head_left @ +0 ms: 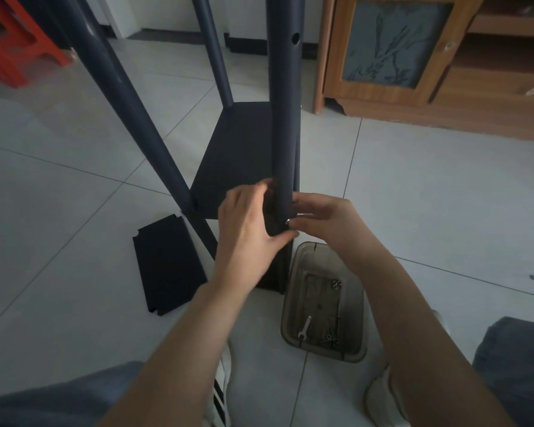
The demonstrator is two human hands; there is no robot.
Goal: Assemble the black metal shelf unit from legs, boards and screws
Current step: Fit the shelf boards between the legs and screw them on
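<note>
Shelf unit (241, 155) stands part-built on the tiled floor (74, 155), straight ahead of the person and between the knees. Four dark legs rise past the top of view; one board is fixed low among them.

Nearest leg (285, 118) is the working one. Long axis runs up and away from the hands, near vertical. A bare bolt hole shows high on it.

Left hand (247, 229) wraps the leg's near lower end from the left, fingers curled round it and a dark board edge there. Right hand (318, 220) comes in from the right, fingertips pinching a small silver screw (288, 221) right at the leg's side. Hands sit close together, leg between them, both about equally near.

Judgement: the screw is being started into the leg at this board corner. The move turns on keeping the screw square to the leg, pushed in sideways, right to left, while the left hand steadies.

Spare board (167, 266) lies flat on the floor just left of the legs. Grey tray (324, 303) sits just right of the leg's foot, below the right wrist, holding a small spanner (305, 327) and loose screws.

Room: open tile on the right; wooden cabinet (413, 57) well back; red stool (10, 41) far left. The tray crowds the right elbow.
</note>
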